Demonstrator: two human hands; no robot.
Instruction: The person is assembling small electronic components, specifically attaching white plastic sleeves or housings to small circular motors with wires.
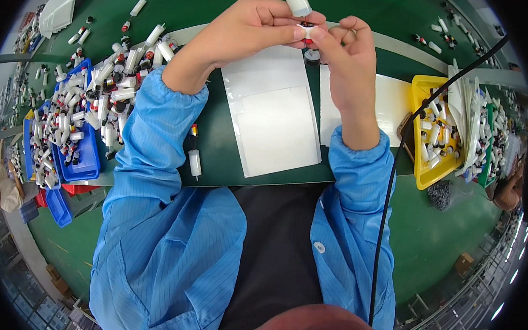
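Observation:
Near the far edge of the work area, my left hand (pixel 260 25) and my right hand (pixel 348 53) meet at a small part with a white piece (pixel 308 32) on it, showing red and black around it. Fingertips and thumbs of both hands are closed on this part and hide some of it. A white cylinder (pixel 294 0) rises just beyond the fingers; how it joins the part is hard to see. Below the fingers a dark round piece with a clear end (pixel 312 57) shows. My right hand's other fingers are curled loosely.
White sheets (pixel 277 133) lie before me, with more white sheets (pixel 392 106) to the right. Many white cylinders (pixel 110 88) pile at left by blue trays (pixel 84 161). One wired cylinder (pixel 195 163) lies near the front edge. A yellow tray (pixel 420 173) and black cable (pixel 386 225) are right.

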